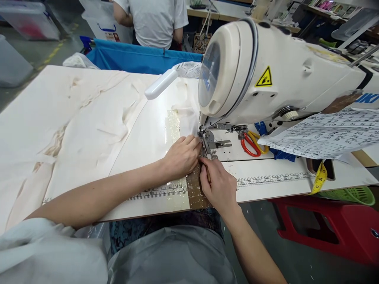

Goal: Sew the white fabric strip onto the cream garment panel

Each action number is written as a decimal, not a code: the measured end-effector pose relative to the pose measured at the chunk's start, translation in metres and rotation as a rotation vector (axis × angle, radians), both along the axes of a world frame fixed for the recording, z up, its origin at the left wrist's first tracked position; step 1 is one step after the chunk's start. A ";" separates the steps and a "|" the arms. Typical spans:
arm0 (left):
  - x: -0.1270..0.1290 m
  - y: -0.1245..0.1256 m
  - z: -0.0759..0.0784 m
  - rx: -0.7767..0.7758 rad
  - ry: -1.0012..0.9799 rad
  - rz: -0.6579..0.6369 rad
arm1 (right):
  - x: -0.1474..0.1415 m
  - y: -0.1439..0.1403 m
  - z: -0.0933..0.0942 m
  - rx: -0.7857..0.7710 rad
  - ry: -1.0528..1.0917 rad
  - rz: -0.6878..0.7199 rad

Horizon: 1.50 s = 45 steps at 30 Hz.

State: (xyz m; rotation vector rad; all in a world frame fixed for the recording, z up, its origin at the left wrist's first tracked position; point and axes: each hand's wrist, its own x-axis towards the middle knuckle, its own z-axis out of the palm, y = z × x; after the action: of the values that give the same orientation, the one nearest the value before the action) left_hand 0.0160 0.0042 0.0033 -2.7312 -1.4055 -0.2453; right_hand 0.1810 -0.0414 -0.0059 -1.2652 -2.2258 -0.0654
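Note:
My left hand [184,156] is closed beside the sewing machine's presser foot [201,131], its fingers curled down close to the needle area. A pale piece of fabric [186,114] lies just beyond those fingers. My right hand [218,184] is closed in a pinch right in front of the foot, its fingertips almost meeting my left hand. Whatever either hand grips is hidden by the fingers. The white sewing machine [231,75] stands over the work. Under my hands, brown tape [195,189] covers a strip of the table.
Pale cut fabric pieces [89,118] spread over the table's left side. Scissors with red and orange handles [251,145] lie right of the needle, near a written paper sheet [325,132] and a yellow tape measure [320,177]. Behind a blue cloth bin [139,55] is another person [156,21].

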 end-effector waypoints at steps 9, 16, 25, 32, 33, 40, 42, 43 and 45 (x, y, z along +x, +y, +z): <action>-0.002 0.003 -0.004 0.007 -0.056 0.017 | -0.009 -0.004 0.002 0.048 -0.248 -0.134; -0.011 0.012 -0.007 0.003 -0.118 0.018 | -0.019 -0.002 0.004 -0.030 -0.341 -0.204; -0.012 0.016 0.002 -0.040 -0.166 0.099 | 0.001 -0.018 0.005 -0.011 -0.046 -0.030; -0.044 -0.038 0.052 -0.142 -0.057 0.077 | 0.005 -0.018 -0.002 -0.043 0.010 -0.008; -0.056 -0.053 0.055 -0.155 -0.076 0.122 | 0.005 -0.018 -0.003 -0.071 0.012 -0.016; -0.187 -0.169 0.041 0.071 -0.271 0.912 | 0.006 -0.018 -0.005 -0.130 -0.027 -0.023; -0.222 -0.183 0.035 0.135 -0.252 1.048 | 0.005 -0.018 -0.005 -0.099 -0.041 -0.011; -0.235 -0.184 0.033 0.142 -0.244 1.058 | 0.004 -0.018 -0.006 -0.081 -0.050 -0.006; -0.249 -0.179 0.029 0.131 -0.250 1.024 | 0.003 -0.018 -0.006 -0.047 -0.061 0.002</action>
State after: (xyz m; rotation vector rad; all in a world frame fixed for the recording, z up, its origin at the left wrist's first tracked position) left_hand -0.2331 -0.1746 0.0319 -1.5985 -2.4867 -0.5666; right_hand 0.1842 -0.0596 -0.0118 -1.3022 -2.2921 -0.0519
